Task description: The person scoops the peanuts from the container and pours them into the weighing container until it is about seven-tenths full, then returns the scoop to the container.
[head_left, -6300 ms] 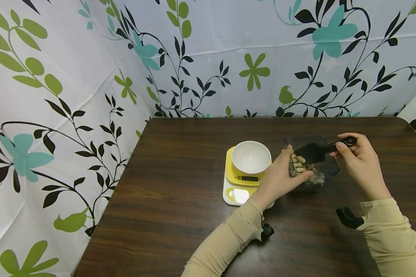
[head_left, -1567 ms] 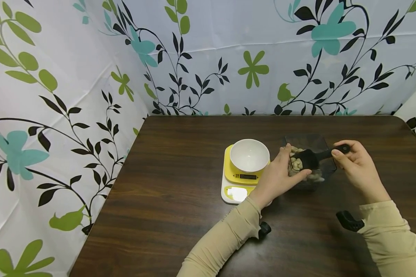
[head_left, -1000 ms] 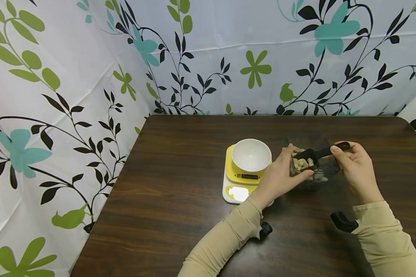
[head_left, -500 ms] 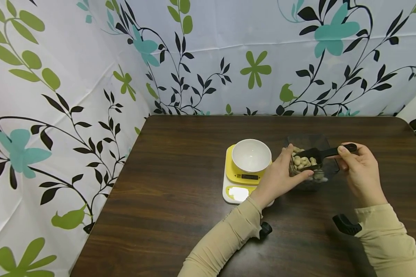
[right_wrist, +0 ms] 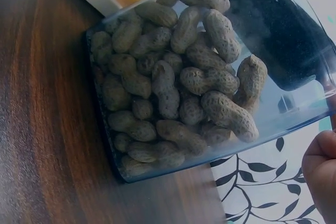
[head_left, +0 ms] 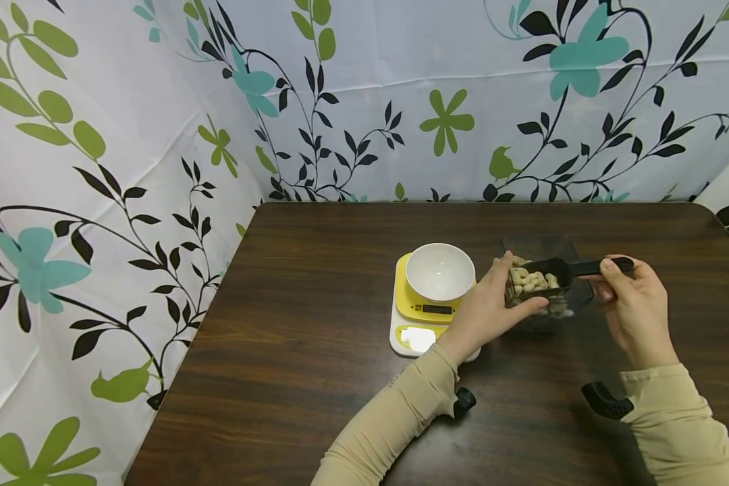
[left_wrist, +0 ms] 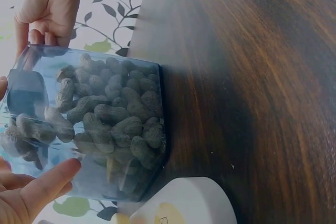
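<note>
At the right of the head view, a clear square container (head_left: 541, 244) partly filled with unshelled peanuts (right_wrist: 168, 87) stands on the table. My left hand (head_left: 484, 307) grips its left side, thumb along the near wall. The right hand (head_left: 639, 310) pinches the handle of a black scoop (head_left: 586, 268) between thumb and fingers. Inside the container's mouth, the scoop's blade bears several peanuts (head_left: 531, 280), its handle sticking out to the right over the rim. Through the wall in the right wrist view, the dark blade (right_wrist: 278, 35) shows above the heap.
Left of the container, a white bowl (head_left: 440, 273) sits on a yellow and white kitchen scale (head_left: 406, 310), close beside my left wrist. The brown wooden table (head_left: 291, 324) ends at a leaf-patterned curtain (head_left: 364, 101) behind it and on the left.
The scoop has gone from slanting down above the peanuts to lying flatter with peanuts on its blade. My right hand has drawn it slightly right. The left hand stays on the container.
</note>
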Available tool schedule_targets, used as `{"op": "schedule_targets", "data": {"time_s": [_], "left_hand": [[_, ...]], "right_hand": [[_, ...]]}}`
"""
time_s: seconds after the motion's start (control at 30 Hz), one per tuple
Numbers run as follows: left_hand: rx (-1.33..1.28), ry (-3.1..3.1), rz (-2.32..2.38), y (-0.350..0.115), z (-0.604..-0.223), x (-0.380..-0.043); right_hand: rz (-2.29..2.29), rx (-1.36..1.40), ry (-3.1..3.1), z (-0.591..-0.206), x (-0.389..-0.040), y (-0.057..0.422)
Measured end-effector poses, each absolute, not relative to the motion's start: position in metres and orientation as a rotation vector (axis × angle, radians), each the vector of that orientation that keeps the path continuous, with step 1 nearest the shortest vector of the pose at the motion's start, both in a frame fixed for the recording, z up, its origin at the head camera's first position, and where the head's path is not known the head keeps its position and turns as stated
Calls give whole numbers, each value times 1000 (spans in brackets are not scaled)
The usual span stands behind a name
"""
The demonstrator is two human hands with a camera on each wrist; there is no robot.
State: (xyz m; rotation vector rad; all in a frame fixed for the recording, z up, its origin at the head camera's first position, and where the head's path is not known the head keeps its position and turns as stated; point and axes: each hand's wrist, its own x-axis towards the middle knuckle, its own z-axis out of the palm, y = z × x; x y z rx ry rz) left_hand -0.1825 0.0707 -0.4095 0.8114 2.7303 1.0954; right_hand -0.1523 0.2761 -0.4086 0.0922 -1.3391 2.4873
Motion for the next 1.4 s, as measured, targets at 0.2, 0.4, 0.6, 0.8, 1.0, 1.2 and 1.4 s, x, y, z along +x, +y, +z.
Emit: {"op": "schedule_targets", "data": {"time_s": [0.2, 0.4, 0.6, 0.8, 1.0, 1.2, 1.4], "left_hand": [[804, 2713, 1106, 70, -410, -183], [797, 2718, 1104, 70, -411, -184], [796, 2723, 1111, 70, -411, -184], [797, 2718, 1119, 70, -411, -184], [801, 2723, 1120, 70, -412, -183], [790, 2714, 1131, 71, -411, -182], [789, 2726, 1110, 71, -411, -182]], "right_hand": [[2534, 116, -1264, -410, -151, 275], [2608, 101, -1149, -411, -150, 278], [2663, 90, -1041, -414, -149, 281], [2637, 27, -1092, -415, -145, 282], [2678, 13, -1018, -417, -144, 283], [2753, 21, -882, -420, -144, 285], [2783, 14, -838, -422, -143, 287]]}}
